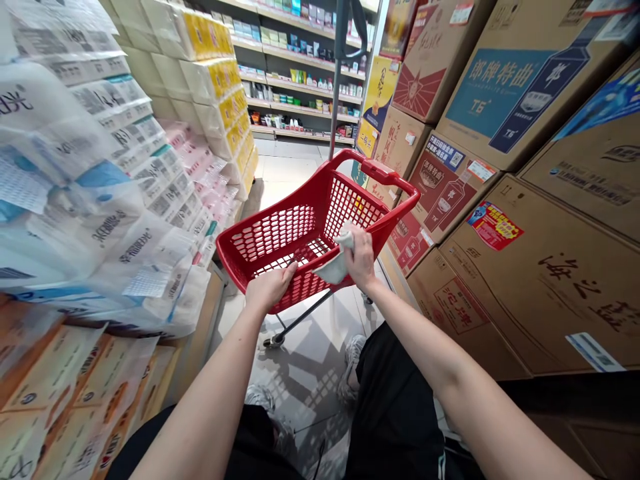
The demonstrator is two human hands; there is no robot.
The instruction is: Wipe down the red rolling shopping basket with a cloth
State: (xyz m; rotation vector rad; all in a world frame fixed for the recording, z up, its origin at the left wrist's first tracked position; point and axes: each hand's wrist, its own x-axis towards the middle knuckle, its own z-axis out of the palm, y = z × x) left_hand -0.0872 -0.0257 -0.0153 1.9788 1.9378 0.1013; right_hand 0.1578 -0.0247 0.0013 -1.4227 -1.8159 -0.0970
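A red plastic shopping cart (295, 223) with a perforated basket stands in front of me, turned at an angle in the aisle. My left hand (271, 288) is closed around the near rim of the basket, its thumb over the top edge. Further right along the same rim, my right hand (361, 257) grips a pale cloth (334, 268) against the basket. Part of the cloth hangs down over the outer side. A red handle bar (383, 172) crosses the cart's far right end, and a grey pole (336, 100) rises behind it.
Wrapped paper packs (135, 153) are piled along the left side, with orange-brown packs (75, 393) lower down. Stacked cardboard cartons (560, 267) line the right. Shelves of small products (305, 73) close off the far end. Tiled floor (310, 360) shows beneath the cart.
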